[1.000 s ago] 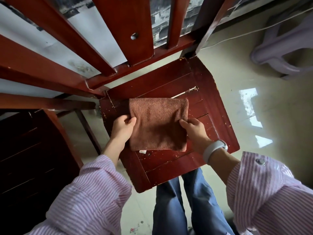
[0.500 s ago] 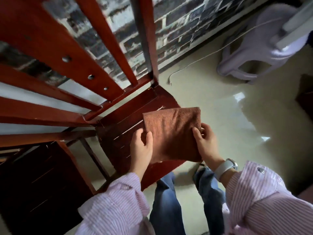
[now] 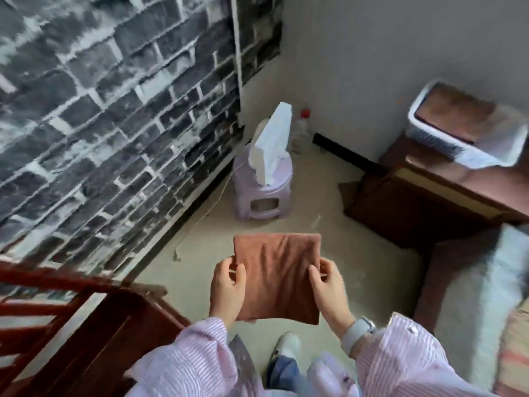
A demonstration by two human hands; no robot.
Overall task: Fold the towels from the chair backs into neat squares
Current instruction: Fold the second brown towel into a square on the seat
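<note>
Beige floor [image 3: 286, 242] runs to a dark brick-pattern wall [image 3: 114, 110]. Above that floor, brown folded towel [image 3: 276, 277] is held up in the air, roughly square. Left hand [image 3: 227, 289] pinches the towel's left edge, thumb on top, fingers curled under. Right hand [image 3: 329, 287] grips the towel's right edge the same way; watch [image 3: 357, 332] on that wrist. Red wooden chair [image 3: 86, 325] sits left of the towel, not touching. Lilac stool [image 3: 262, 196] stands beyond the towel by the wall, white slab [image 3: 272, 144] leaning on it. White basket [image 3: 463, 127] holding brown cloth sits on a wooden cabinet [image 3: 435, 184], far right of the towel.
</note>
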